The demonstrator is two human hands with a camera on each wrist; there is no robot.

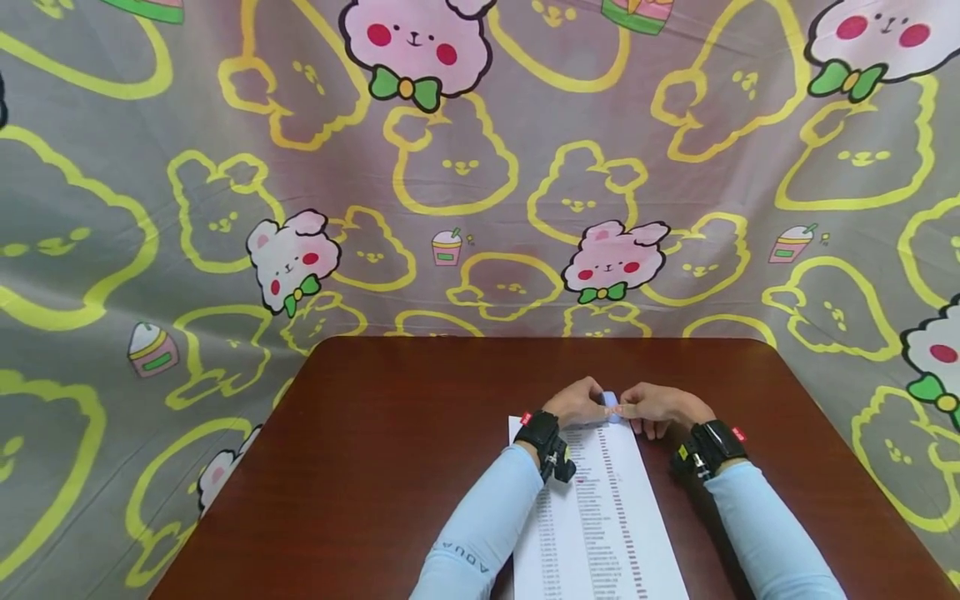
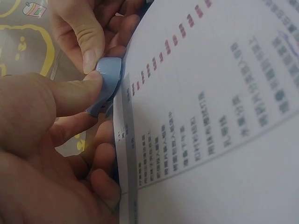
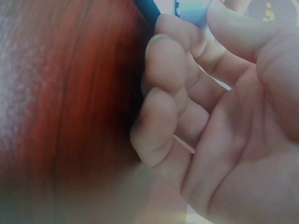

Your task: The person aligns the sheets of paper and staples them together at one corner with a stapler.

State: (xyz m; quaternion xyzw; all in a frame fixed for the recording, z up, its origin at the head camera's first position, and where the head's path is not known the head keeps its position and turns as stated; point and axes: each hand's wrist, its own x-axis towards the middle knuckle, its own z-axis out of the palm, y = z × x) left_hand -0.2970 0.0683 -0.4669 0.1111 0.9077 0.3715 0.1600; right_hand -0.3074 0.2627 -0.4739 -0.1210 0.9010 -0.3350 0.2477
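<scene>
A light-blue plastic clip (image 1: 611, 402) sits at the top edge of a printed sheet of paper (image 1: 600, 525), toward the sheet's right corner. My left hand (image 1: 577, 404) pinches the clip between thumb and forefinger; in the left wrist view the thumb presses on the clip's curved blue top (image 2: 109, 74). From the other side my right hand (image 1: 660, 405) pinches the clip with thumb and forefinger, its remaining fingers curled beside the paper. The right wrist view shows only part of the clip (image 3: 192, 11), at the top. Fingers partly hide how it grips the paper edge.
The paper lies lengthwise on a dark reddish-brown wooden table (image 1: 360, 467), running off the near edge of the view. Behind the table hangs a grey cloth (image 1: 510, 233) with yellow outlines and cartoon rabbits. Bands with small cameras sit on both wrists.
</scene>
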